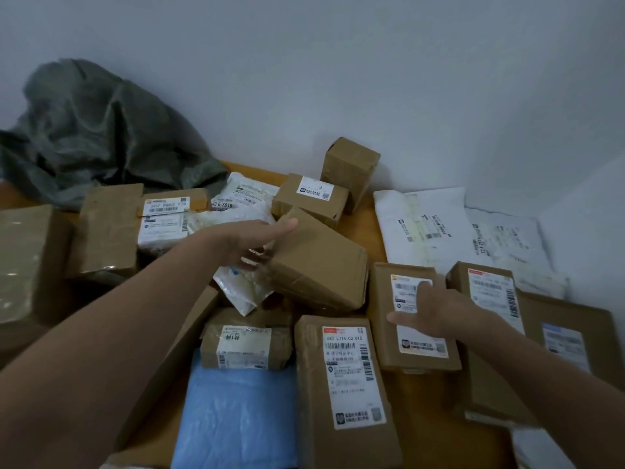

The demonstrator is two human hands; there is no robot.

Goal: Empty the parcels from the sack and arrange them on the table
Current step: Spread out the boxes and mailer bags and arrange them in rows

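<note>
The grey-green sack (91,137) lies crumpled at the back left against the wall. Several brown cardboard parcels and white mailers cover the wooden table (377,221). My left hand (257,242) grips the left end of a tilted plain brown box (318,262) in the middle, which rests on other parcels. My right hand (436,309) lies flat, fingers spread, on a labelled brown box (411,316) to the right. A long labelled box (345,384) lies in front of it.
A blue padded mailer (236,414) lies at the near edge. White mailers (433,225) lie at the back right by the wall corner. An upright small box (350,167) stands at the back. A large taped box (27,262) sits far left.
</note>
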